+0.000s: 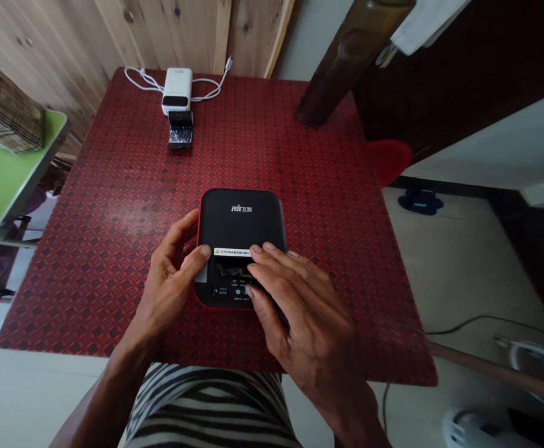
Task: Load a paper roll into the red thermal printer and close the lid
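Observation:
A small black digital scale with a red edge lies on the patterned red table. White lettering marks its upper part, and a white warning strip sits above the dark display and buttons. My left hand grips the scale's left side, thumb on its top face and fingers curled at the edge. Under that thumb shows a pale, film-like patch. My right hand rests over the lower right of the scale. Its fingers stretch across the display area and cover part of the strip and buttons.
Toward the back left of the red table stands a white power bank with a white cable. Before it lies a shiny black strip. A dark brown cylinder rises at the back right. A green table adjoins the left.

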The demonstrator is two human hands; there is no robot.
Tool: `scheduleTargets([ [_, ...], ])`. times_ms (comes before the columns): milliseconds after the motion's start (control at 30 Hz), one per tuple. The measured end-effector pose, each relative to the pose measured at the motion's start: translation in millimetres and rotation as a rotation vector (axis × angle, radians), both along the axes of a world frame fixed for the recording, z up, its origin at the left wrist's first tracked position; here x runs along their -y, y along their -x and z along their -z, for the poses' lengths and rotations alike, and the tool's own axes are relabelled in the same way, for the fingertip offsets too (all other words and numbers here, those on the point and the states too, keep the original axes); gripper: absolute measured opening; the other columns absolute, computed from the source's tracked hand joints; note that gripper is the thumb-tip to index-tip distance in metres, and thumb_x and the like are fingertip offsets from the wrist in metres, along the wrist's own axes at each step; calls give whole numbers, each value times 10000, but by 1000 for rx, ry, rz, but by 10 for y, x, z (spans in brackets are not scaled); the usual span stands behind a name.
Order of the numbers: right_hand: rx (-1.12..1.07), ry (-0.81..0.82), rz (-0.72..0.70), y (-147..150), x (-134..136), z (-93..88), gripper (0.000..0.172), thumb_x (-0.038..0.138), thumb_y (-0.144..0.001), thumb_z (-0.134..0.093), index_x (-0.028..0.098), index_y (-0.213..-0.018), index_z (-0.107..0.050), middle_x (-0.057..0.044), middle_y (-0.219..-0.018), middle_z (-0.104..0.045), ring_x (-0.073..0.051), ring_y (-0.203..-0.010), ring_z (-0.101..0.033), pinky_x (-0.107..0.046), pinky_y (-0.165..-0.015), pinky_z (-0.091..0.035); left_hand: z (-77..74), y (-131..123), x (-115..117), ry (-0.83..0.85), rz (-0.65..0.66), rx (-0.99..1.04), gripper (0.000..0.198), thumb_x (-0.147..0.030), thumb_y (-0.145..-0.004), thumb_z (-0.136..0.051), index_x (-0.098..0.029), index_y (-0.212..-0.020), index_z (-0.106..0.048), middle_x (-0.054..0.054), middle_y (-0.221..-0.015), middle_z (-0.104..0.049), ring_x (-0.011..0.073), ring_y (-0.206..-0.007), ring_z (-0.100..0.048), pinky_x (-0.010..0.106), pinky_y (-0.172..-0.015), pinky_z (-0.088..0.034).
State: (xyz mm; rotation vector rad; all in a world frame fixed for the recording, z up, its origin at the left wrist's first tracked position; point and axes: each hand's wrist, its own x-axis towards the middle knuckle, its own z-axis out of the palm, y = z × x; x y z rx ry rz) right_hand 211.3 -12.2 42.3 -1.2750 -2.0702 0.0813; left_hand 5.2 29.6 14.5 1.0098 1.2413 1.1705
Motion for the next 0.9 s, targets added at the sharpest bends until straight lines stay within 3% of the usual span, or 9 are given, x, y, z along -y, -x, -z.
scheduleTargets([
  [100,-70,-24,34,-74,62,17,284,82,-1098,-692,114,-1379,-715,-155,-1380,-856,-244,-1370,-794,-424,-1244,-595,4,40,89,3,15,26,526,-460,-1043,-812,-319,-1544,-734,70,-1633,-722,357,-1528,-672,536,-1283,-556],
  [200,-156,-85,125,-130,172,61,392,49,-1051,-734,135,-1433,-709,-148,-1333,-861,-254,-1296,-817,-420,-1142,-659,13,81,195,18,49,76,533,-414,-1046,-804,-373,-1571,-726,49,-1674,-689,368,-1546,-653,537,-1259,-574],
  [433,-201,15,240,-99,374,212,558,356,-1073,-818,150,-1560,-641,-180,-1341,-843,-312,-1184,-839,-446,-975,-740,30,78,219,40,24,63,528,-359,-1012,-822,-375,-1535,-750,43,-1614,-730,367,-1527,-666,552,-1293,-541],
  [900,-217,1,285,-92,333,245,622,373,-1028,-884,220,-1579,-637,-121,-1236,-880,-285,-1017,-891,-389,-859,-774,-46,-32,240,64,-25,72,520,-337,-1029,-791,-381,-1546,-749,29,-1614,-737,354,-1550,-656,546,-1307,-548],
])
